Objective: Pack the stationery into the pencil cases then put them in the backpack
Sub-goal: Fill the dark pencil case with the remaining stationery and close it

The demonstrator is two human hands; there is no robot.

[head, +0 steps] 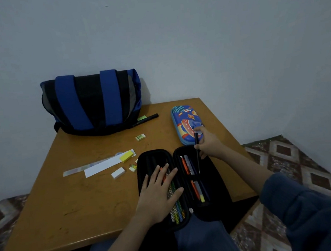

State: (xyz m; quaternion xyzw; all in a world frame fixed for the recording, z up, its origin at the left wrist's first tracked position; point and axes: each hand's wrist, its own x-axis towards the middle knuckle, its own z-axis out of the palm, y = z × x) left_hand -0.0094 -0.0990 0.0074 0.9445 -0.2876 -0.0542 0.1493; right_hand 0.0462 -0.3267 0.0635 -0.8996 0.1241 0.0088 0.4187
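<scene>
A black pencil case (143, 160) lies wide open at the table's near edge. My left hand (160, 191) presses flat on the coloured pencils (177, 211) in its left half. Orange and yellow-tipped pens (197, 190) fill the right half. My right hand (209, 143) pinches a thin black pen (197, 154), its tip down in the right half. A blue cartoon pencil case (186, 123), closed, lies behind that hand. The blue and black backpack (91, 103) stands at the back left.
On the wooden table (77, 201): a black marker (146, 119) and green note by the backpack, small erasers (140, 137) (118, 172) (133, 167), a yellow eraser (126, 156), a ruler (85, 168) and a white strip (104, 166). Patterned floor lies right of the table.
</scene>
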